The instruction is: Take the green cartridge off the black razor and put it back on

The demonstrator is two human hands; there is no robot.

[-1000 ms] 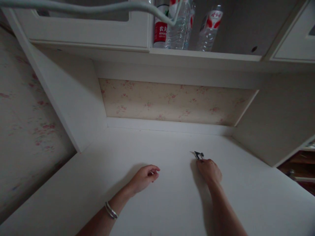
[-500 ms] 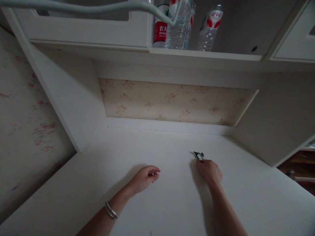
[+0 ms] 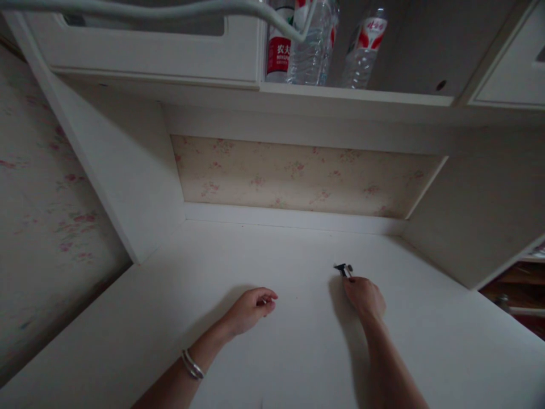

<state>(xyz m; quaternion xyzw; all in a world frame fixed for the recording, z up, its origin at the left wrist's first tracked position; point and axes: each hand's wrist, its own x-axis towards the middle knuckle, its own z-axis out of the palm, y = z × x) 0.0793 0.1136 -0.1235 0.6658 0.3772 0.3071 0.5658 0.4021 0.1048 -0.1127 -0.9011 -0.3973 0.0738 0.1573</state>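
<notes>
My right hand [image 3: 365, 296] is closed around a small black and silver tool [image 3: 342, 269] whose exact kind I cannot make out. Its dark head and a small grey knob stick out past the fingers, just over the white desktop [image 3: 298, 352]. To the left, my left hand [image 3: 252, 309] rests low over the same surface with its fingers curled in toward the thumb. A small pale spot shows between those fingers, too small to name. Two silver bangles [image 3: 192, 364] circle the left wrist.
Above the desktop, a shelf [image 3: 357, 97] holds several plastic bottles [image 3: 366, 48]. A pale curved bar [image 3: 170, 14] crosses the top. White side panels [image 3: 123, 170] flank a strip of floral wallpaper [image 3: 293, 173] at the back. Brown shelving [image 3: 517, 287] shows at far right.
The tool in my right hand has turned slightly, and its tip has shifted a little to the right. My left hand stays in place.
</notes>
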